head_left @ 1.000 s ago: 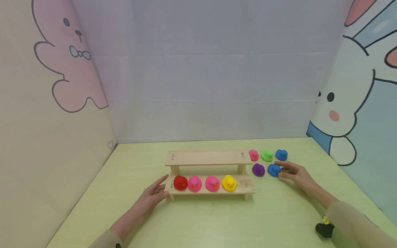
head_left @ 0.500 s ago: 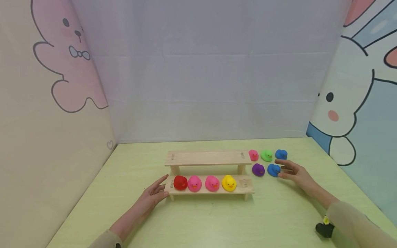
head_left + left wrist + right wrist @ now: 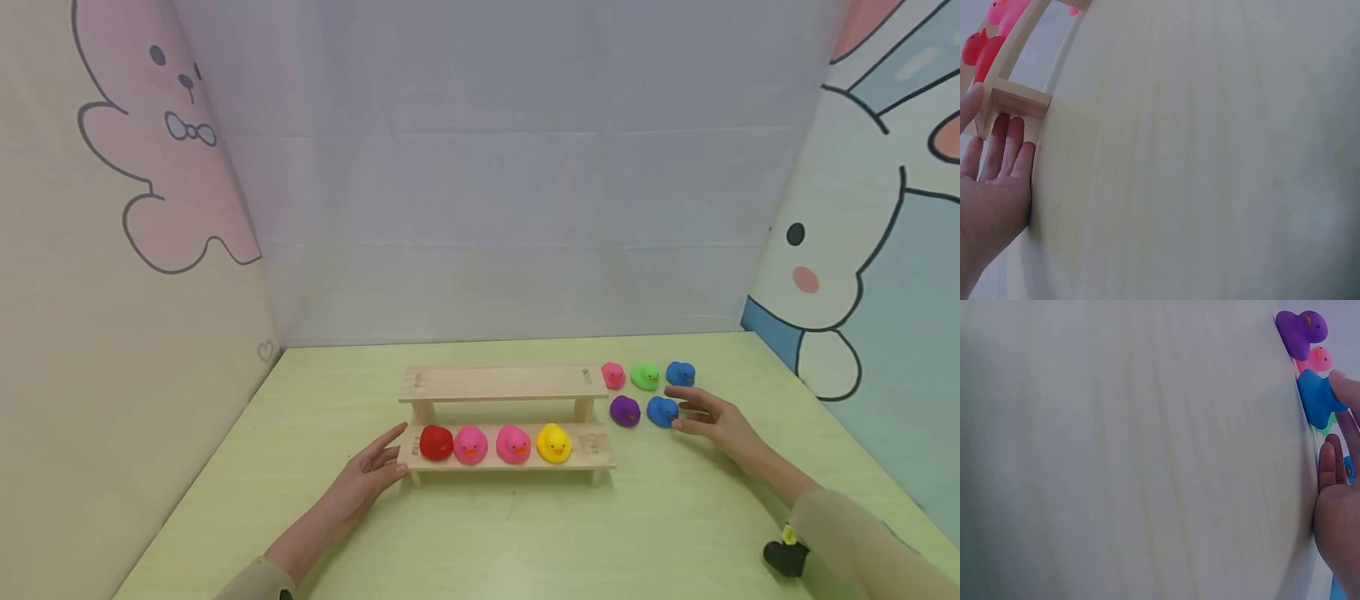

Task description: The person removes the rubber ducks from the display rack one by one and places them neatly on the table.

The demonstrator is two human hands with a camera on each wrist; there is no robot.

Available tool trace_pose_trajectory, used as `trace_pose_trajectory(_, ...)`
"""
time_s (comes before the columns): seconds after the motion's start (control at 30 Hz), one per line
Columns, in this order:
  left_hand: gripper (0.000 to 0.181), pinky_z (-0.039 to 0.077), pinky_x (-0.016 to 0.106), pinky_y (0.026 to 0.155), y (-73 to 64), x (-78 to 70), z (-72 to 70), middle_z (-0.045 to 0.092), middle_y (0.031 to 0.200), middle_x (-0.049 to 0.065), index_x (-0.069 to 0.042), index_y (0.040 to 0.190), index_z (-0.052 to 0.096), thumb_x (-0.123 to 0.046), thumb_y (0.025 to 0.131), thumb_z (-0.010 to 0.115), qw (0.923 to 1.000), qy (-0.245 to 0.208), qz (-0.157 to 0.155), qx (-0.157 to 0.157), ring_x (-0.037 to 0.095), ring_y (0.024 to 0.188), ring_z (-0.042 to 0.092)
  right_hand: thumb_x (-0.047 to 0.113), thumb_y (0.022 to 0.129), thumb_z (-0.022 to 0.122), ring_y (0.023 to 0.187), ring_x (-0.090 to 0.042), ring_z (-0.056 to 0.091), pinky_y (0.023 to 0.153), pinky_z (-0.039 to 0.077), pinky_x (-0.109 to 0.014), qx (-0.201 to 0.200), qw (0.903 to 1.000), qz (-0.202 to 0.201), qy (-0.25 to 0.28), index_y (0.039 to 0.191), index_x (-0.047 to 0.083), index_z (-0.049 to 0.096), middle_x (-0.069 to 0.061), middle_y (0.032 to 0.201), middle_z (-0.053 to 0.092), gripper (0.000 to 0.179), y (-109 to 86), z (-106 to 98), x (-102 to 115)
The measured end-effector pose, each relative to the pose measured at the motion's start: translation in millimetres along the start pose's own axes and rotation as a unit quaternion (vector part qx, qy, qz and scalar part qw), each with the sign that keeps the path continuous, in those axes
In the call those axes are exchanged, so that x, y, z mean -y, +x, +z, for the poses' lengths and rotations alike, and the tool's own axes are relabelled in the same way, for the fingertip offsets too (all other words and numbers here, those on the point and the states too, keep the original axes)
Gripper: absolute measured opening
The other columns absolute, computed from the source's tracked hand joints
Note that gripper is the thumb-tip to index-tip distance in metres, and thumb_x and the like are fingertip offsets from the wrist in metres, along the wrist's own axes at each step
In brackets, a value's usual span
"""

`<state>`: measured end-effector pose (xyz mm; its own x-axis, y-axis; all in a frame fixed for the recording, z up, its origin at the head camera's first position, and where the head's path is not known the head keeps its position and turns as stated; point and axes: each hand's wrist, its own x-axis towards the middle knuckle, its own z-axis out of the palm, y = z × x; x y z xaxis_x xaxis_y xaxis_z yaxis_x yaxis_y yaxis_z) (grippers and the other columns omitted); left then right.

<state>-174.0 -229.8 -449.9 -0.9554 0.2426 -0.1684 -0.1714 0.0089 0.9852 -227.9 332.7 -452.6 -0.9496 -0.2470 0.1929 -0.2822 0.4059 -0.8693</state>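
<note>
Slight rise of one fingertip, all else holding: the right hand (image 3: pixel 712 423) is raising its index finger by a hair since a second ago

Taking clock positions from the middle of the wooden rack (image 3: pixel 502 383), with twelve o'clock at the far wall, the left hand (image 3: pixel 363 477) is resting at the rack's nine o'clock end. Its fingers are lying fairly straight, thumb and index apart on either side of that end.

On the lower shelf (image 3: pixel 599 447), running from nine toward three, a red duck (image 3: pixel 437 443), a left pink duck (image 3: pixel 471 445), a second pink duck (image 3: pixel 513 444) and a yellow duck (image 3: pixel 555 443) are sitting just as they were.

Beyond the rack, five ducks are standing on the table (image 3: pixel 510 542): a third pink duck (image 3: pixel 613 376) between two and three o'clock, a purple duck (image 3: pixel 626 412) at three, a green duck (image 3: pixel 646 377) between two and three, a near blue duck (image 3: pixel 663 412) at three and a far blue duck (image 3: pixel 681 375) between two and three.

Also at three, the right hand is straddling the near blue duck, thumb by its head, index finger extending past it; whether skin is touching is unclear.

So small a change is, I judge, leaving the work where it was: the hand is staying beside this duck without lifting it.
</note>
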Motion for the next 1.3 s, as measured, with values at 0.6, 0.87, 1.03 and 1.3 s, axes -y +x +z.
trace_pose_trajectory(0.6, 0.07, 0.034, 0.042, 0.108, 0.8, 3.3, -1.3, 0.049, 0.137, 0.02, -0.017, 0.153, 0.033, -0.011, 0.092, 0.067, 0.9999, -0.01, -0.003, -0.009, 0.028, 0.124, 0.05, 0.009, 0.096, 0.063, 0.114, -0.007, 0.049, 0.09, 0.041, -0.014, -0.093, 0.9915, -0.083, -0.038, 0.131, -0.002, 0.056, -0.02, 0.129, 0.057, 0.037, 6.9, 17.8, 47.6)
trace_pose_trajectory(0.87, 0.07, 0.032, 0.044, 0.109, 1.7, 3.2, -1.2, 0.049, 0.138, 0.019, -0.018, 0.153, 0.034, -0.013, 0.092, 0.068, 0.9998, -0.007, -0.01, -0.013, 0.028, 0.124, 0.051, -0.003, 0.09, 0.066, 0.112, -0.007, 0.05, 0.088, 0.044, -0.018, -0.102, 0.9831, -0.15, -0.021, 0.128, -0.001, 0.058, -0.018, 0.125, 0.059, 0.039, 7.3, 46.6, 91.7)
trace_pose_trajectory(1.03, 0.07, 0.032, 0.045, 0.109, 1.9, 3.0, -1.2, 0.05, 0.137, 0.019, -0.019, 0.153, 0.035, -0.013, 0.092, 0.068, 0.9998, -0.003, -0.01, -0.016, 0.028, 0.124, 0.051, -0.001, 0.087, 0.071, 0.11, -0.013, 0.051, 0.087, 0.044, -0.018, -0.117, 0.98, -0.157, -0.036, 0.127, 0.003, 0.06, -0.013, 0.123, 0.062, 0.042, 4.9, 69.4, 115.4)
trace_pose_trajectory(1.3, 0.07, 0.032, 0.044, 0.109, 1.4, 1.9, -1.1, 0.049, 0.137, 0.019, -0.019, 0.153, 0.034, -0.013, 0.091, 0.068, 0.9999, -0.001, -0.009, -0.012, 0.027, 0.124, 0.05, 0.003, 0.081, 0.078, 0.103, -0.017, 0.053, 0.084, 0.044, -0.021, -0.112, 0.9738, -0.189, -0.059, 0.126, 0.014, 0.063, -0.002, 0.118, 0.063, 0.048, -0.7, 105.9, 137.2)
